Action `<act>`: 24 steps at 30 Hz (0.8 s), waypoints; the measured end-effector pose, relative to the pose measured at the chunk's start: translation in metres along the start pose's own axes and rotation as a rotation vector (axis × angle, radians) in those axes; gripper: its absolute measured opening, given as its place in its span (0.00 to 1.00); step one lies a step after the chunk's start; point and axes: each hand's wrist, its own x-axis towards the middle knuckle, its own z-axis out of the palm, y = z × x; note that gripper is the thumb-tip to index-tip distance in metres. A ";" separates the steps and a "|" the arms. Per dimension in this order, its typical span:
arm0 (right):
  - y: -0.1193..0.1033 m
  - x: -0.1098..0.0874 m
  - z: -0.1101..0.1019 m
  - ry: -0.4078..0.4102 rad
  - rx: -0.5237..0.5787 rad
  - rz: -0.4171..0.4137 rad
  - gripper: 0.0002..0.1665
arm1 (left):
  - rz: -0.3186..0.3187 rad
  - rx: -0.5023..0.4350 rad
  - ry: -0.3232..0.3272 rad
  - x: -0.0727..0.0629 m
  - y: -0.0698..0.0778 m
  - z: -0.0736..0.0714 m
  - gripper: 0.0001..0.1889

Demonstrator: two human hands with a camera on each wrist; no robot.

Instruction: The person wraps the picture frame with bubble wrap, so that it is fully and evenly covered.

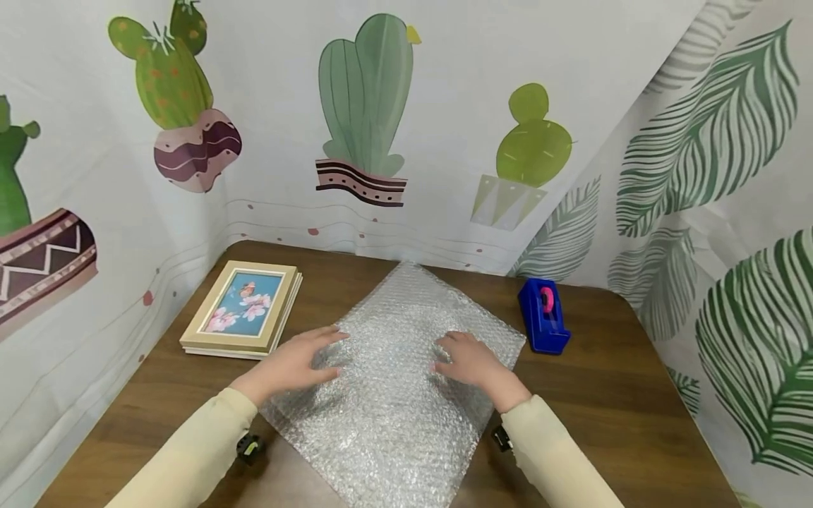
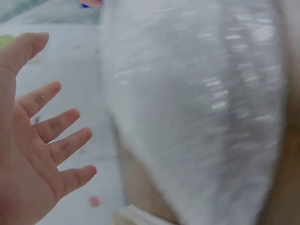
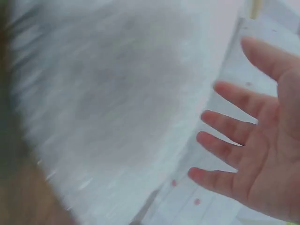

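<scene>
A sheet of clear bubble wrap (image 1: pixel 394 395) lies on the wooden table, turned so one corner points to the back edge. Over its left side my left hand (image 1: pixel 295 363) hovers with fingers and thumb spread and nothing in it. My right hand (image 1: pixel 473 367) is held above the right side, fingers apart, palm facing inward. Both wrist views show the bare palms, the left hand (image 2: pixel 37 140) and the right hand (image 3: pixel 258 145), with the bubble wrap blurred beside them.
A stack of picture frames (image 1: pixel 244 307), the top one with a flower print, sits at the left of the table (image 1: pixel 610 402). On the right stands a blue tape dispenser (image 1: pixel 544 317) with a pink core. A cactus-print cloth (image 1: pixel 444 106) hangs behind.
</scene>
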 end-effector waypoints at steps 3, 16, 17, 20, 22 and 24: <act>-0.014 0.005 -0.002 0.093 0.118 -0.009 0.31 | -0.013 -0.043 0.079 -0.006 0.001 -0.017 0.30; -0.083 0.025 0.020 0.142 0.541 -0.106 0.35 | -0.199 -0.156 0.312 -0.045 -0.028 -0.072 0.29; -0.087 0.028 0.022 0.127 0.550 -0.112 0.36 | -0.203 -0.164 0.319 -0.047 -0.030 -0.073 0.29; -0.097 0.034 0.028 0.104 0.585 -0.118 0.37 | -0.211 -0.179 0.316 -0.053 -0.037 -0.073 0.29; -0.105 0.038 0.032 0.105 0.609 -0.118 0.38 | -0.226 -0.173 0.315 -0.055 -0.041 -0.072 0.29; -0.113 0.041 0.034 0.112 0.632 -0.127 0.38 | -0.251 -0.155 0.313 -0.058 -0.045 -0.073 0.30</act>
